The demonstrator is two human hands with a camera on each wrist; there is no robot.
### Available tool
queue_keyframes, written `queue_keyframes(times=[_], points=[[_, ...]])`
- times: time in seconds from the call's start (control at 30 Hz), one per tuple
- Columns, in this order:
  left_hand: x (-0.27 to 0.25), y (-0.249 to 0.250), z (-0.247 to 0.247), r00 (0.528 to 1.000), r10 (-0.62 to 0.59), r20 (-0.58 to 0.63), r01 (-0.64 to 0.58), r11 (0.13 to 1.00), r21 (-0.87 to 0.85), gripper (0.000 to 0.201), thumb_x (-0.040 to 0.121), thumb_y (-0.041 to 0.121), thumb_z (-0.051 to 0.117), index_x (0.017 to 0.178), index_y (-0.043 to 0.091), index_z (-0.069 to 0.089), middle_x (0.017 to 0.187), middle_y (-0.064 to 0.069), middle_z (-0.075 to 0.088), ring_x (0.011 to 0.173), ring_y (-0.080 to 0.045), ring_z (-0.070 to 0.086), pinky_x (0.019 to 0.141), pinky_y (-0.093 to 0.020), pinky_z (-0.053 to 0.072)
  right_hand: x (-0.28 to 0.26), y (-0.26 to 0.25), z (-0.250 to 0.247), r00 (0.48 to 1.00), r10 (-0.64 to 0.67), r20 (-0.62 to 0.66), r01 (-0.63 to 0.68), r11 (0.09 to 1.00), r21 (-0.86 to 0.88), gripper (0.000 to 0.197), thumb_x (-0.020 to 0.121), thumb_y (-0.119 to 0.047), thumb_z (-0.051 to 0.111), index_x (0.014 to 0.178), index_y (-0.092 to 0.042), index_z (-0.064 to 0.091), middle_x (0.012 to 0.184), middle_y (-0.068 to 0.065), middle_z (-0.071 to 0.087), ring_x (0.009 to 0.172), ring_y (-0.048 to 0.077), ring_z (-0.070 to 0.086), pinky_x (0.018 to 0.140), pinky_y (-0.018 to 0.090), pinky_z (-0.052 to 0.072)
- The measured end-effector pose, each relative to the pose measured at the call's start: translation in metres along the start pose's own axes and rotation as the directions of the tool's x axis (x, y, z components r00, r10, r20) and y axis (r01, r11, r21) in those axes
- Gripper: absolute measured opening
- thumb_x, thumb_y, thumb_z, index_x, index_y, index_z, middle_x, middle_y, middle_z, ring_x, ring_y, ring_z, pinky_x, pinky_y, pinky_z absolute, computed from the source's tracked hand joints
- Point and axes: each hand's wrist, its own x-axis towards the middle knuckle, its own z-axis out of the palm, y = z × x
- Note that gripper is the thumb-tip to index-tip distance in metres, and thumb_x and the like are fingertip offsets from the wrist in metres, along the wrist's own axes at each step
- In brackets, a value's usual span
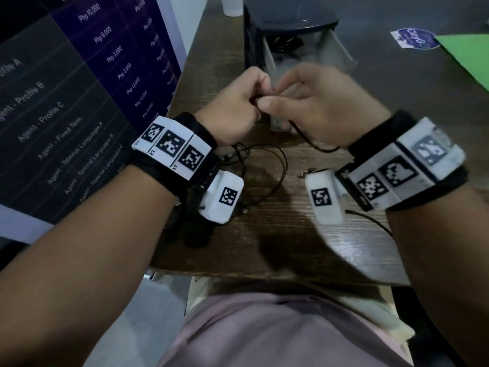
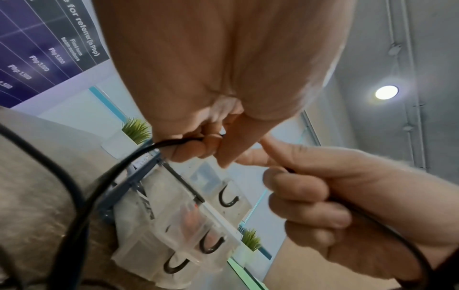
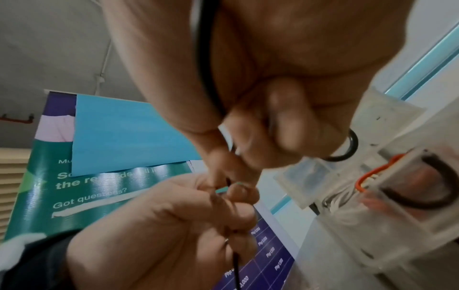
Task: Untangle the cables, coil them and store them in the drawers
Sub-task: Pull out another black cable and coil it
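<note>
Head view: a thin black cable (image 1: pixel 304 135) is pinched between the left hand (image 1: pixel 232 107) and right hand (image 1: pixel 325 107) — fingers curled round it — above the table (image 1: pixel 277 234), its slack looped below, just before the drawers (image 1: pixel 299 49).

You're working at a dark wood-grain table (image 1: pixel 277 234). Take the drawer unit (image 1: pixel 288 41) at its far side as the landmark: loose black cables (image 1: pixel 260 165) lie on the wood nearer you than it, a round sticker (image 1: pixel 414 38) and a green sheet (image 1: pixel 468 56) lie to its right.
</note>
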Motion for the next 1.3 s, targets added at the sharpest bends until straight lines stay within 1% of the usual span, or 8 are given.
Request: queue_keyframes(times=[0.33, 0.73, 0.83, 0.97, 1.03, 1.1, 1.2, 1.3], points=[[-0.006, -0.012, -0.004, 0.999, -0.051, -0.021, 0.052, 0.996, 0.072, 0.037, 0.08, -0.014, 0.06, 0.08, 0.022, 0.054, 0.078, 0.005, 0.055, 0.073, -0.004, 0.053, 0.073, -0.022, 0.046, 0.006, 0.008, -0.022, 0.937, -0.011, -0.35, 0.051, 0.993, 0.107, 0.028, 0.097, -0.038, 0.053, 0.075, -0.028, 0.067, 0.05, -0.015, 0.046, 0.045, 0.001, 0.04, 0.05, 0.018, 0.032], [-0.01, -0.001, 0.005, 0.995, -0.093, 0.024, 0.09, 0.992, 0.085, 0.006, 0.089, -0.007, 0.06, 0.089, -0.002, 0.061, 0.074, -0.007, 0.061, 0.046, 0.004, 0.055, 0.047, -0.008, 0.04, 0.005, 0.018, -0.026, 0.84, 0.044, -0.541, 0.222, 0.882, 0.416, 0.029, 0.096, -0.032, 0.05, 0.071, -0.025, 0.063, 0.05, -0.013, 0.04, 0.046, 0.008, 0.034, 0.049, 0.025, 0.03], [-0.015, -0.011, 0.006, 0.984, -0.139, 0.114, 0.121, 0.982, 0.145, 0.022, 0.082, -0.005, 0.071, 0.08, 0.01, 0.056, 0.075, -0.007, 0.061, 0.06, -0.008, 0.064, 0.06, -0.021, 0.053, 0.005, 0.012, -0.032, 0.769, 0.099, -0.631, 0.287, 0.83, 0.479, 0.023, 0.089, -0.029, 0.053, 0.067, -0.025, 0.058, 0.049, -0.011, 0.038, 0.045, 0.012, 0.033, 0.047, 0.03, 0.028], [-0.024, -0.041, 0.009, 0.947, -0.281, 0.158, 0.214, 0.915, 0.343, 0.038, 0.077, 0.0, 0.077, 0.066, 0.021, 0.047, 0.073, -0.002, 0.058, 0.066, -0.013, 0.06, 0.069, -0.029, 0.051, 0.009, 0.016, -0.054, 0.728, 0.206, -0.654, 0.211, 0.84, 0.5, 0.02, 0.081, -0.018, 0.05, 0.064, -0.02, 0.04, 0.043, -0.005, 0.036, 0.039, 0.014, 0.033, 0.045, 0.034, 0.032], [-0.025, -0.044, 0.01, 0.954, -0.277, 0.111, 0.236, 0.927, 0.291, 0.04, 0.083, 0.003, 0.073, 0.064, 0.019, 0.041, 0.07, 0.001, 0.053, 0.061, -0.001, 0.053, 0.067, -0.018, 0.046, 0.011, 0.024, -0.064, 0.753, 0.232, -0.616, 0.156, 0.846, 0.511, 0.012, 0.076, -0.027, 0.048, 0.065, -0.023, 0.044, 0.052, -0.006, 0.038, 0.045, 0.016, 0.034, 0.049, 0.044, 0.037], [-0.022, -0.04, 0.011, 0.969, -0.249, 0.005, 0.238, 0.932, 0.273, 0.042, 0.091, 0.01, 0.067, 0.064, 0.019, 0.036, 0.062, 0.005, 0.044, 0.05, 0.003, 0.042, 0.054, -0.009, 0.036, 0.012, 0.03, -0.068, 0.799, 0.27, -0.537, 0.06, 0.853, 0.518, 0.011, 0.073, -0.033, 0.046, 0.067, -0.023, 0.047, 0.051, -0.008, 0.039, 0.044, 0.011, 0.034, 0.047, 0.03, 0.037], [-0.016, -0.033, 0.01, 0.972, -0.21, -0.104, 0.229, 0.946, 0.231, 0.044, 0.094, 0.022, 0.064, 0.063, 0.022, 0.032, 0.059, 0.005, 0.04, 0.053, -0.008, 0.041, 0.053, -0.022, 0.035, 0.012, 0.037, -0.064, 0.798, 0.274, -0.537, -0.002, 0.892, 0.451, 0.013, 0.073, -0.026, 0.052, 0.064, -0.02, 0.059, 0.05, -0.005, 0.042, 0.043, 0.014, 0.035, 0.045, 0.026, 0.024], [-0.014, -0.024, 0.005, 0.982, -0.152, -0.114, 0.173, 0.964, 0.201, 0.042, 0.096, 0.027, 0.061, 0.065, 0.023, 0.033, 0.061, 0.003, 0.041, 0.051, -0.006, 0.037, 0.052, -0.022, 0.033, 0.013, 0.049, -0.057, 0.783, 0.282, -0.555, -0.208, 0.959, 0.193, 0.029, 0.075, -0.029, 0.051, 0.089, -0.014, 0.071, 0.076, 0.004, 0.06, 0.069, 0.021, 0.056, 0.058, 0.033, 0.041]])
